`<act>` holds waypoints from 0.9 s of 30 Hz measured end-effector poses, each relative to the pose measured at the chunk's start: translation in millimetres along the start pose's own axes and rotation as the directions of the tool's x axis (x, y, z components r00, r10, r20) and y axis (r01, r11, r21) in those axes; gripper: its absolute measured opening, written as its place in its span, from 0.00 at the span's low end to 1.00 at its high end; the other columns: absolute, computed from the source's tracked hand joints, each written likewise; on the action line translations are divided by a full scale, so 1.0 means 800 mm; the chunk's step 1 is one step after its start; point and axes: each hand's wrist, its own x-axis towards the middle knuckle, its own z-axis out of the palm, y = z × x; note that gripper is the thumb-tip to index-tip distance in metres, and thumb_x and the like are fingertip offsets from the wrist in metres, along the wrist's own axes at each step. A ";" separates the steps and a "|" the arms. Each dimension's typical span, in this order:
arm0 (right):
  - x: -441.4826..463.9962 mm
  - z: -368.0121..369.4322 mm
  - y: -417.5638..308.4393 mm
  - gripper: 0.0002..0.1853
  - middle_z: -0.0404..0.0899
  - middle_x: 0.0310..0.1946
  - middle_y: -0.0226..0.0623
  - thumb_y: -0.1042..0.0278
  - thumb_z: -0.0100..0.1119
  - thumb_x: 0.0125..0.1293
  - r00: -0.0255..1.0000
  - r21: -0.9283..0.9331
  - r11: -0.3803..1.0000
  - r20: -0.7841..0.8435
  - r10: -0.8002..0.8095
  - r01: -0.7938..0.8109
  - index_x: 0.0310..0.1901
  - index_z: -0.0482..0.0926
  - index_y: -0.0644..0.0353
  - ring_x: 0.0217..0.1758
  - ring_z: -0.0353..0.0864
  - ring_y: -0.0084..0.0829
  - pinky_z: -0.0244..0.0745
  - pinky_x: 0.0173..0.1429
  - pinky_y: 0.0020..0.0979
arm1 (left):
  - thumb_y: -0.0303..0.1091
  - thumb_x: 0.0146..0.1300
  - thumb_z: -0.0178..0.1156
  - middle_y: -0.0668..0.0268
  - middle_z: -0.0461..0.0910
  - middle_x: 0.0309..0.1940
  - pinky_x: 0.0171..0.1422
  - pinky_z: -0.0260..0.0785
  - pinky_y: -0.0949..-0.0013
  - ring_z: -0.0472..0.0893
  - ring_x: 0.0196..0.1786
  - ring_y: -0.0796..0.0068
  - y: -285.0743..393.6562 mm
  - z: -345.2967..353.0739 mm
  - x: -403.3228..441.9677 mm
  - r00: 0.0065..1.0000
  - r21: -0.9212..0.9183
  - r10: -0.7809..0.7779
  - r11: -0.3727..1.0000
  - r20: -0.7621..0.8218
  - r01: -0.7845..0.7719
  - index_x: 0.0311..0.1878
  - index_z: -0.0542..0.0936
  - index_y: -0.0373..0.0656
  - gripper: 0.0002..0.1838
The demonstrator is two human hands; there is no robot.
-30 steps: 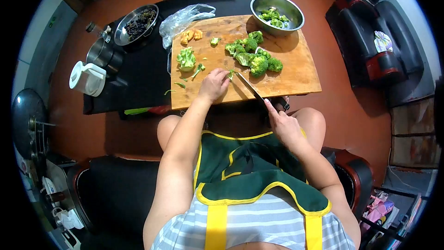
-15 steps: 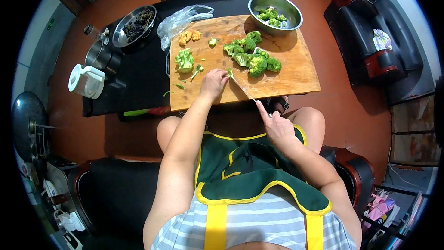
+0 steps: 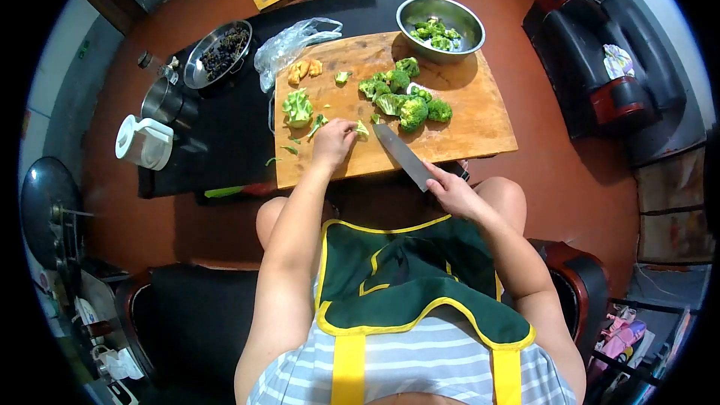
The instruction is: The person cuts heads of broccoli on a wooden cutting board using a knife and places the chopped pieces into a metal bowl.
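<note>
My left hand (image 3: 334, 141) pinches a small pale green broccoli piece (image 3: 361, 128) over the front of the wooden cutting board (image 3: 472, 131). My right hand (image 3: 450, 189) grips a broad knife (image 3: 403, 156), its blade lying flat-side up and its tip near a tiny green scrap (image 3: 376, 118). Behind the blade sits a cluster of broccoli florets (image 3: 412, 112). Left of my left hand are a thick broccoli stalk (image 3: 298, 107) and a thin stem piece, partly hidden by my fingers.
A steel bowl (image 3: 441, 28) with florets stands at the board's back right. Ginger-like yellow pieces (image 3: 304, 70) and a plastic bag (image 3: 289, 49) are at the back left. Farther left are a dish of dark fruit (image 3: 219, 54), a steel pot (image 3: 162, 100) and a clear pitcher (image 3: 144, 142).
The knife has turned from edge-on to showing its broad side, and its tip has parted from the piece. My left hand has shifted slightly left with the piece.
</note>
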 end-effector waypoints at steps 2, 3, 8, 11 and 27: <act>-0.013 -0.012 -0.037 0.26 0.80 0.33 0.57 0.63 0.45 0.69 0.989 -0.171 0.976 0.044 0.144 -0.135 0.68 0.58 0.47 0.34 0.79 0.58 0.75 0.45 0.50 | 0.34 0.56 0.64 0.59 0.80 0.36 0.45 0.74 0.67 0.82 0.39 0.66 0.002 -0.007 0.008 0.996 -0.117 -0.079 0.990 -0.038 0.075 0.39 0.81 0.41 0.10; -0.019 -0.011 -0.042 0.27 0.80 0.30 0.56 0.63 0.45 0.68 0.988 -0.284 0.949 0.030 0.152 -0.137 0.68 0.57 0.46 0.30 0.80 0.55 0.76 0.39 0.50 | 0.34 0.56 0.64 0.60 0.80 0.36 0.43 0.75 0.69 0.82 0.37 0.69 0.003 -0.005 0.015 0.987 -0.236 -0.147 0.963 -0.061 0.129 0.40 0.81 0.39 0.11; -0.041 -0.015 -0.046 0.28 0.77 0.22 0.51 0.62 0.47 0.68 0.991 -0.439 0.889 -0.038 0.128 -0.132 0.69 0.57 0.47 0.23 0.79 0.51 0.75 0.29 0.49 | 0.33 0.56 0.64 0.61 0.78 0.41 0.44 0.74 0.67 0.80 0.42 0.67 0.003 0.026 0.043 0.993 -0.207 0.102 0.974 0.054 -0.089 0.37 0.79 0.41 0.08; -0.041 -0.019 -0.044 0.28 0.77 0.23 0.51 0.62 0.47 0.68 0.989 -0.409 0.901 -0.033 0.145 -0.146 0.69 0.57 0.48 0.25 0.79 0.51 0.76 0.31 0.49 | 0.31 0.50 0.63 0.59 0.75 0.33 0.45 0.70 0.59 0.77 0.42 0.56 0.037 0.027 0.047 0.964 0.035 0.161 0.984 0.212 -0.173 0.31 0.74 0.43 0.08; -0.025 -0.023 -0.027 0.28 0.77 0.22 0.50 0.63 0.48 0.67 0.990 -0.262 0.955 -0.017 0.139 -0.138 0.68 0.56 0.48 0.24 0.79 0.52 0.75 0.30 0.50 | 0.47 0.55 0.66 0.47 0.67 0.60 0.55 0.72 0.62 0.80 0.48 0.55 0.134 0.029 0.271 0.981 -0.171 0.181 0.967 -0.065 -0.190 0.57 0.75 0.42 0.29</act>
